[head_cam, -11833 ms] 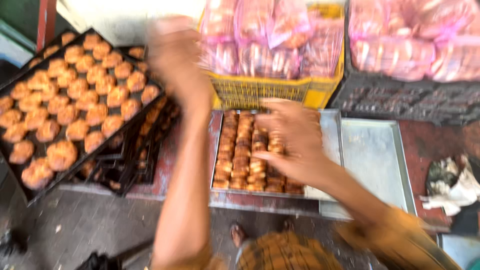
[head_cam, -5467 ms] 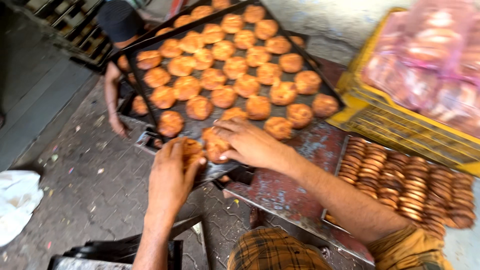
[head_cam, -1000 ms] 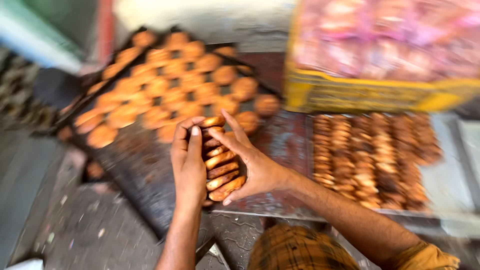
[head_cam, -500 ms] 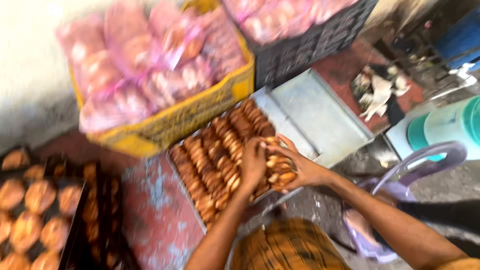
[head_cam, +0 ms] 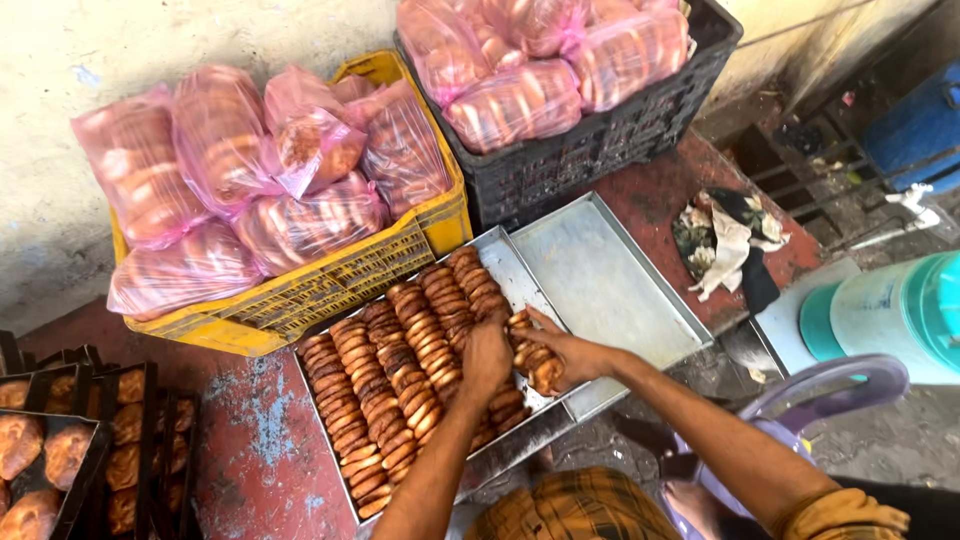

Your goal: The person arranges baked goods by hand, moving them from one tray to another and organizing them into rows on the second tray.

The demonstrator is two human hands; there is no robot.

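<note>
Nearest to me: left hand and right hand face each other with a short stack of round brown biscuits squeezed between them. My fingers are curled in from both ends, closed on the stack, so the discs stay on edge and don't fan out. The stack sits over the right end of the steel tray, low over it or touching, I cannot tell which.

The tray already carries rows of biscuits standing on edge, packed tight side by side; standing them up fits more per row. The held stack is at the unfilled strip, lined up with those rows.

Just right, touching edge to edge, a second steel tray lies bare. Both rest on a worn red bench.

Far left, dark baking trays hold loose buns lying flat.

Behind, a yellow crate and a black crate are piled with pink bags of biscuits. A crumpled rag lies on the bench's far right, a teal container past it.
</note>
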